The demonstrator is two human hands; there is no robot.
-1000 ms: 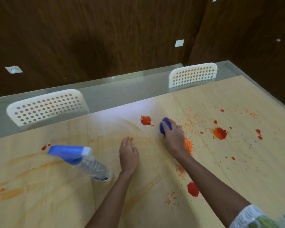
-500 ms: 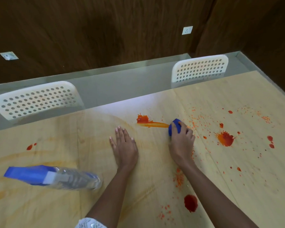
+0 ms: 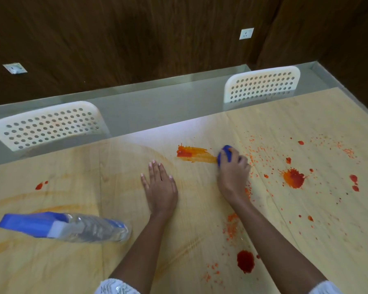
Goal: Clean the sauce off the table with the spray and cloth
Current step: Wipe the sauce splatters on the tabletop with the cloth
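Sauce (image 3: 194,154) lies smeared on the counter (image 3: 306,240) just left of the blue cloth (image 3: 225,154), which the right hand (image 3: 233,175) grips bunched; wiping is the step in hand. Left hand (image 3: 160,185) rests flat, fingers spread. Spray bottle (image 3: 72,227) lies toppled nearby. Next, scrub the remaining blots on the right

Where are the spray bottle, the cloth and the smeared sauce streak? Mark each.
spray bottle (image 3: 89,229), head view, clear body
cloth (image 3: 226,153), head view, blue part showing
smeared sauce streak (image 3: 197,155), head view, orange middle
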